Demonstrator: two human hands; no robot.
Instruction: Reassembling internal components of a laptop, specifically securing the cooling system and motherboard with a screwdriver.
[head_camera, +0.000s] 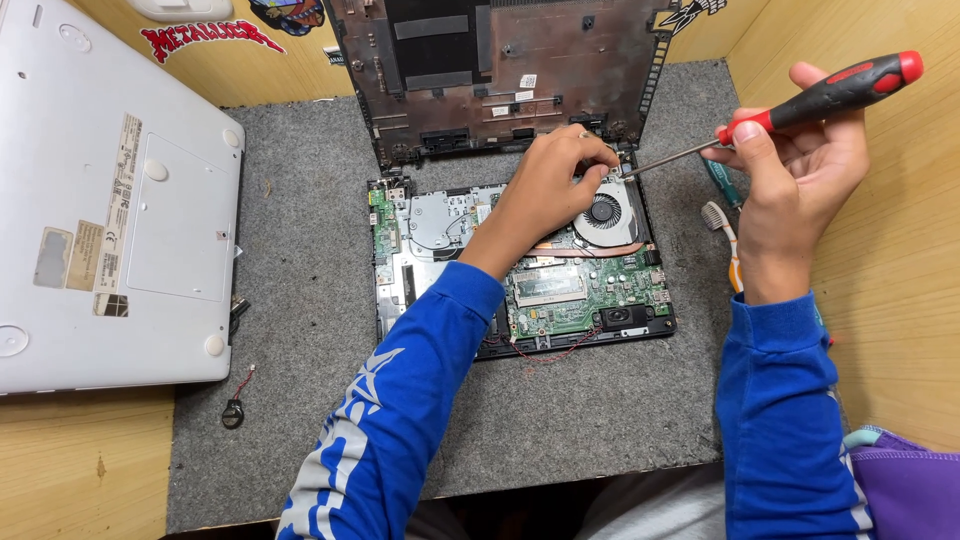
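An opened laptop base (520, 265) lies on a grey felt mat (300, 300), showing a green circuit board and a round cooling fan (604, 213). My left hand (548, 185) rests over the board, its fingertips pinched at the top edge of the fan by the hinge. My right hand (800, 170) holds a red and black screwdriver (835, 90), whose thin shaft slants down left with its tip at the fan's upper right corner, close to my left fingertips. Both arms wear blue sleeves.
The laptop's dark bottom shell (500, 70) leans at the back of the mat. A silver closed laptop (110, 200) lies upside down at the left. A coin cell battery on a wire (234, 408) sits near the mat's left edge. A toothbrush (722, 235) and a teal-handled tool (722, 185) lie at the right.
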